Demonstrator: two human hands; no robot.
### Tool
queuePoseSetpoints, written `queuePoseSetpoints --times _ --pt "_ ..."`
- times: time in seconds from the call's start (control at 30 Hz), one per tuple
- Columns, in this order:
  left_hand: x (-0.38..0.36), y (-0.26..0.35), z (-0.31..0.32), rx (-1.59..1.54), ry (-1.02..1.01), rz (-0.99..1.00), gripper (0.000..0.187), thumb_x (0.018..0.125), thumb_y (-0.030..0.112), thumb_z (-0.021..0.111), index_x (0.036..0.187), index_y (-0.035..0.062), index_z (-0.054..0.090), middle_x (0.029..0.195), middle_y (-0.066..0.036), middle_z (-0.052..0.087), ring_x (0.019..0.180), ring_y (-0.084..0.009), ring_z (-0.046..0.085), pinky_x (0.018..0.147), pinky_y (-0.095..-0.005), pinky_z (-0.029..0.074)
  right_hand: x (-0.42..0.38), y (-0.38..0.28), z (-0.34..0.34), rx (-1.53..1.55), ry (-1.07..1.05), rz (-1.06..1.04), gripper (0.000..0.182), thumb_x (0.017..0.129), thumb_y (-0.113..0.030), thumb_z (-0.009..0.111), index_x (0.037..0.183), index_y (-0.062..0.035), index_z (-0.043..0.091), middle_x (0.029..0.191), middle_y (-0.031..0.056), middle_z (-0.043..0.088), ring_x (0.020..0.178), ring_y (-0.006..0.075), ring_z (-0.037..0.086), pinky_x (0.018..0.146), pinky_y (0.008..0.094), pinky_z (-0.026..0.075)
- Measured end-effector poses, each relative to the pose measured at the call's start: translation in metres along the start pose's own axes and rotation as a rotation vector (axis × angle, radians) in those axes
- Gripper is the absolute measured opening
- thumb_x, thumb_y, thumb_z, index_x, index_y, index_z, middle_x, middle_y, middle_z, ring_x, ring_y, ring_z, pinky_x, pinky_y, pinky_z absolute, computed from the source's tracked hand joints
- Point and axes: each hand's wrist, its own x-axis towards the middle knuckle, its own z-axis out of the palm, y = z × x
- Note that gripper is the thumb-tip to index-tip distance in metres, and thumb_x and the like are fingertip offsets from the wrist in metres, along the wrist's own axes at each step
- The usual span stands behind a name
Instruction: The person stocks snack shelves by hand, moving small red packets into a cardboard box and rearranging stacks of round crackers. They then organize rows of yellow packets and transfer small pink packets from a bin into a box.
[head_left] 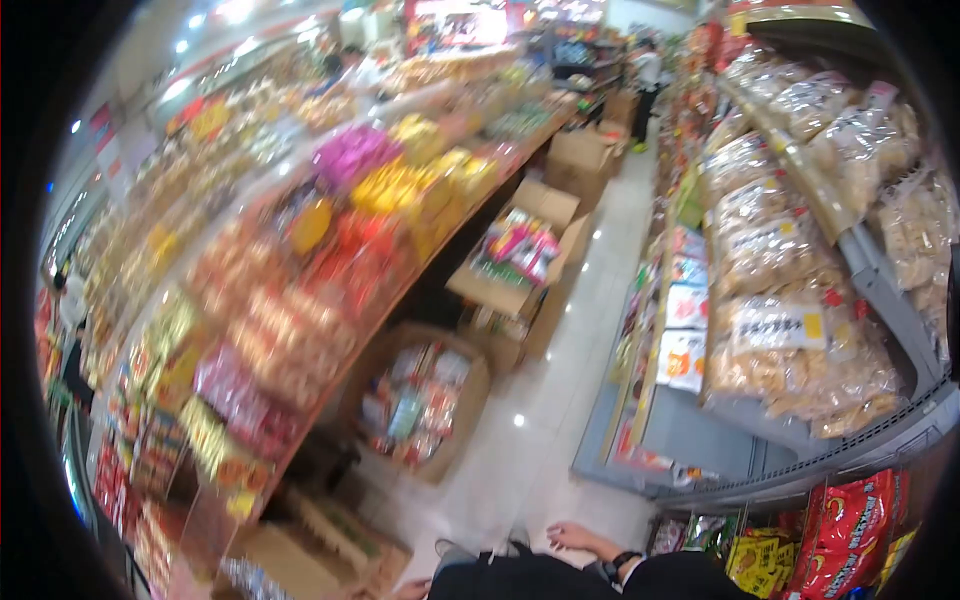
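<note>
My right hand (572,537) hangs low at the bottom centre, over the pale tiled floor, with a dark band at its wrist. Its fingers are loosely bent and apart, and nothing shows in them. At the bottom edge, left of my dark clothing, a small part of my left hand (414,589) is visible; its fingers are too cut off and blurred to read. An open cardboard box (330,545) is the thing nearest to it. Red snack packets (850,530) hang to the right of my right arm.
A long display (290,440) of bagged snacks lines the left. Open boxes, one round-looking with packets (415,400) and one with pink packets (520,245), stand beside it. Shelves of clear bags (770,240) fill the right. A person (646,80) stands far down the aisle.
</note>
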Motion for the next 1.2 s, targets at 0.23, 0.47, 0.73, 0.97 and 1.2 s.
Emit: queuePoseSetpoints --times 0.23,0.47,0.73,0.97,1.2 --pt "0.135 0.159 -0.058 0.057 -0.05 -0.201 0.044 0.092 0.025 0.066 0.127 -0.0019 0.062 0.111 -0.018 0.07 0.092 -0.017 0.068 0.067 -0.0299 0.056 0.034 0.029 -0.057 0.363 0.288 0.072 0.035 0.1 -0.023 0.053 0.127 -0.0019 0.059 0.095 0.0137 0.073 0.079 0.0208 0.072 0.063 0.0296 0.054" --pt "0.263 0.265 -0.12 0.101 -0.087 -0.179 0.041 0.093 0.024 0.065 0.124 -0.0023 0.063 0.108 -0.018 0.07 0.088 -0.0174 0.069 0.066 -0.0299 0.056 0.055 0.012 -0.142 -0.13 0.463 0.035 0.03 0.094 -0.025 0.055 0.11 -0.0016 0.066 0.082 0.013 0.069 0.073 0.0177 0.065 0.065 0.0328 0.053" --pt "0.378 0.364 -0.175 0.14 -0.115 -0.121 0.038 0.094 0.022 0.063 0.121 -0.0029 0.065 0.104 -0.018 0.071 0.085 -0.018 0.069 0.064 -0.0301 0.056 0.064 -0.17 -0.223 -0.007 0.603 0.214 0.032 0.095 -0.02 0.052 0.113 0.0006 0.067 0.077 0.0099 0.068 0.062 0.0173 0.063 0.051 0.0317 0.048" --pt "0.442 0.437 -0.188 0.078 -0.019 -0.093 0.035 0.094 0.021 0.062 0.118 -0.0034 0.067 0.101 -0.017 0.072 0.081 -0.0185 0.07 0.063 -0.0301 0.056 0.196 -0.063 -0.281 0.022 0.708 -0.135 0.032 0.095 -0.02 0.055 0.117 0.001 0.064 0.088 0.0178 0.071 0.073 0.0284 0.066 0.07 0.045 0.053" --pt "0.455 0.49 -0.166 -0.013 0.099 0.215 0.014 0.086 0.01 0.067 0.075 -0.0001 0.069 0.073 -0.011 0.069 0.056 -0.0213 0.064 0.05 -0.0359 0.052 0.209 -0.149 -0.463 0.495 0.625 -0.086 0.015 0.087 -0.013 0.056 0.081 -0.0028 0.066 0.069 0.009 0.066 0.059 0.0174 0.063 0.054 0.0336 0.05"
